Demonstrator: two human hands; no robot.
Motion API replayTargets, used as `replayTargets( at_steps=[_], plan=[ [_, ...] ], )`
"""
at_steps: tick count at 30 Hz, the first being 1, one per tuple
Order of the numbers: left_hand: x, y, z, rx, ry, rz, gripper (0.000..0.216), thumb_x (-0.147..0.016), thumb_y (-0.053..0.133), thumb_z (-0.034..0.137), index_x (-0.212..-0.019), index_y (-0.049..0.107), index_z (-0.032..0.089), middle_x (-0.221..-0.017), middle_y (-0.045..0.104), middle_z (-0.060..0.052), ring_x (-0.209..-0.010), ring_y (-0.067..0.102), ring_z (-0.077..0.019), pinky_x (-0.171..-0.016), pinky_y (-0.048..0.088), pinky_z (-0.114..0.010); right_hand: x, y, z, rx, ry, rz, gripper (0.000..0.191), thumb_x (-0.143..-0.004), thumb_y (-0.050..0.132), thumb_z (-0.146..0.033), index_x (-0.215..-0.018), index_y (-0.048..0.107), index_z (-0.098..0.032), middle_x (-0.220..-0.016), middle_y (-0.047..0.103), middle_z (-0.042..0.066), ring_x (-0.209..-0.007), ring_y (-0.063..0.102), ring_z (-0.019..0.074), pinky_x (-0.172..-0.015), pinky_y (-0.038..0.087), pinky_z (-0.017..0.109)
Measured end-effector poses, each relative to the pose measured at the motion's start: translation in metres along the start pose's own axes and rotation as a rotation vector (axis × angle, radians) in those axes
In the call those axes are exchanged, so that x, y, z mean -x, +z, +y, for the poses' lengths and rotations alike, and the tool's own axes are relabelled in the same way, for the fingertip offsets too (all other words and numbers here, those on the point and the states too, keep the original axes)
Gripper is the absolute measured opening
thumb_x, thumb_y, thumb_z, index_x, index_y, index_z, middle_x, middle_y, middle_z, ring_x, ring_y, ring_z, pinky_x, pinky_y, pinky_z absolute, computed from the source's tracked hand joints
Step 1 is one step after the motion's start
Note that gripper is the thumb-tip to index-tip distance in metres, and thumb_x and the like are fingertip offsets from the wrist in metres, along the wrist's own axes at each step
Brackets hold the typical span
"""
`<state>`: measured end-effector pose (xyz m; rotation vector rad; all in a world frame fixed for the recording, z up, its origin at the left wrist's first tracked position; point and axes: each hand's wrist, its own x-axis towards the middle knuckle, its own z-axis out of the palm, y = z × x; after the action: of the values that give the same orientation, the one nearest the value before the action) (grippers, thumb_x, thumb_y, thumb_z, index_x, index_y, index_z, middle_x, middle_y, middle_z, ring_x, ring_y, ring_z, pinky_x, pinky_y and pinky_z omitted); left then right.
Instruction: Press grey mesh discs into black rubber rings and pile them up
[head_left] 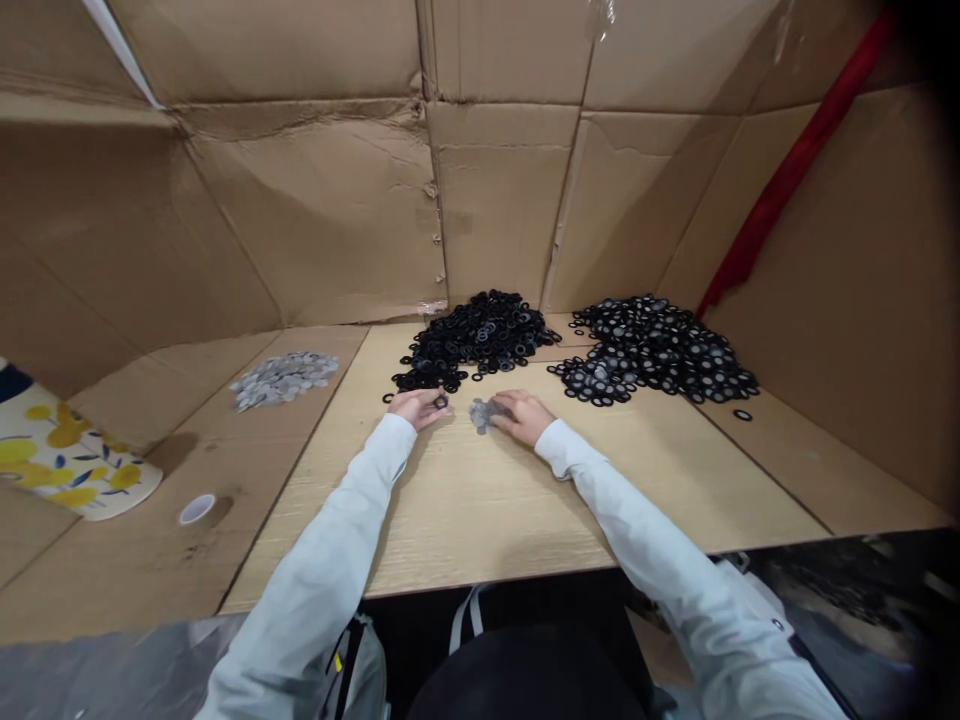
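My left hand [416, 408] pinches a small black ring [441, 402] at its fingertips, at the near edge of a heap of loose black rings [476, 340]. My right hand [523, 416] lies with its fingertips against a small cluster of grey discs [484, 415] on the pale wood board [525, 510]. Whether those fingers grip any discs is hidden. To the right sits a wide heap of black rings with grey centres [652, 350]. A flatter pile of grey discs [283, 380] lies further left on cardboard.
Creased cardboard walls [322, 210] rise behind and beside the board. A roll of tape [196, 509] lies at the left, near a yellow-patterned sheet [67, 450]. A red strip [795, 170] runs up the right wall. The board's near edge lies close to my body.
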<state>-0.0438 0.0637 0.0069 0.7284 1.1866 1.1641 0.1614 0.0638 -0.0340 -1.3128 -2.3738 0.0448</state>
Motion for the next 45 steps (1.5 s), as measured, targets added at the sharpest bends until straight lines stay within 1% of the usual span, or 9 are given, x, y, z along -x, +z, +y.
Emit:
replayTargets(
  at_steps=[4, 9, 14, 20, 25, 27, 30, 38, 45],
  plan=[
    [0.003, 0.008, -0.006, 0.117, -0.076, -0.018, 0.005, -0.067, 0.054, 0.01, -0.066, 0.057, 0.006, -0.059, 0.061, -0.01, -0.067, 0.061, -0.0163, -0.071, 0.05, -0.029, 0.001, 0.008, -0.021, 0.07, 0.047, -0.027, 0.027, -0.078, 0.042, -0.027, -0.103, 0.053, -0.021, -0.103, 0.059, 0.006, -0.094, 0.051, 0.019, -0.077, 0.034, 0.035],
    [0.007, 0.012, -0.009, 0.173, -0.093, -0.062, 0.008, -0.063, 0.056, 0.006, -0.07, 0.059, 0.005, -0.064, 0.063, -0.012, -0.078, 0.061, -0.0204, -0.078, 0.048, -0.031, 0.0, 0.005, -0.026, 0.091, 0.062, 0.003, 0.022, -0.077, 0.046, -0.024, -0.095, 0.058, -0.023, -0.094, 0.063, 0.006, -0.088, 0.054, 0.0179, -0.075, 0.034, 0.033],
    [0.009, 0.012, -0.012, 0.128, -0.023, -0.095, 0.019, -0.058, 0.052, -0.006, -0.069, 0.06, 0.006, -0.065, 0.064, -0.008, -0.08, 0.061, -0.0192, -0.081, 0.048, -0.03, -0.004, 0.006, -0.027, -0.033, 0.078, 0.045, 0.02, -0.076, 0.047, -0.019, -0.087, 0.063, -0.02, -0.089, 0.065, 0.004, -0.083, 0.057, 0.0154, -0.075, 0.039, 0.027],
    [0.01, 0.014, -0.016, 0.095, -0.023, -0.079, 0.018, -0.056, 0.056, -0.005, -0.068, 0.061, 0.008, -0.065, 0.063, -0.008, -0.083, 0.06, -0.0196, -0.081, 0.048, -0.031, -0.006, 0.01, -0.026, -0.16, 0.138, 0.125, 0.019, -0.074, 0.048, -0.017, -0.082, 0.065, -0.02, -0.082, 0.066, 0.002, -0.076, 0.059, 0.014, -0.074, 0.043, 0.025],
    [0.01, 0.016, -0.018, 0.046, 0.006, -0.062, 0.014, -0.054, 0.059, -0.003, -0.061, 0.061, 0.008, -0.062, 0.062, -0.006, -0.077, 0.06, -0.017, -0.083, 0.046, -0.033, -0.006, 0.009, -0.026, -0.206, 0.126, 0.254, 0.016, -0.071, 0.052, -0.017, -0.077, 0.067, -0.02, -0.087, 0.064, 0.004, -0.083, 0.057, 0.0149, -0.079, 0.042, 0.027],
    [0.011, 0.017, -0.018, 0.013, 0.009, -0.046, 0.012, -0.055, 0.058, -0.002, -0.059, 0.062, 0.009, -0.057, 0.06, -0.005, -0.073, 0.059, -0.0156, -0.083, 0.045, -0.034, -0.006, 0.008, -0.025, -0.219, 0.146, 0.277, 0.017, -0.071, 0.052, -0.017, -0.078, 0.067, -0.019, -0.086, 0.063, 0.005, -0.08, 0.057, 0.0148, -0.076, 0.043, 0.026],
    [0.012, 0.019, -0.017, -0.02, 0.007, -0.032, 0.011, -0.058, 0.057, 0.0, -0.058, 0.062, 0.01, -0.052, 0.058, -0.003, -0.068, 0.058, -0.014, -0.083, 0.045, -0.034, -0.006, 0.007, -0.023, -0.248, 0.18, 0.257, 0.019, -0.073, 0.049, -0.016, -0.081, 0.066, -0.018, -0.078, 0.064, 0.005, -0.072, 0.058, 0.0136, -0.071, 0.045, 0.024],
    [0.012, 0.024, -0.024, -0.002, 0.044, -0.037, 0.01, -0.056, 0.059, 0.0, -0.059, 0.062, 0.009, -0.061, 0.062, -0.004, -0.059, 0.057, -0.0108, -0.073, 0.049, -0.028, -0.008, 0.011, -0.017, -0.373, 0.338, 0.23, 0.023, -0.069, 0.051, -0.012, -0.089, 0.061, -0.018, -0.078, 0.066, 0.003, -0.07, 0.06, 0.0124, -0.07, 0.047, 0.025],
    [0.008, 0.03, -0.035, -0.009, 0.011, -0.023, 0.01, -0.056, 0.058, 0.0, -0.057, 0.061, 0.009, -0.06, 0.061, -0.004, -0.06, 0.058, -0.0115, -0.075, 0.049, -0.03, -0.005, -0.001, -0.02, -0.414, 0.355, 0.205, 0.015, -0.065, 0.054, -0.01, -0.073, 0.065, -0.016, -0.075, 0.066, 0.004, -0.066, 0.061, 0.0131, -0.069, 0.047, 0.024]
  ],
)
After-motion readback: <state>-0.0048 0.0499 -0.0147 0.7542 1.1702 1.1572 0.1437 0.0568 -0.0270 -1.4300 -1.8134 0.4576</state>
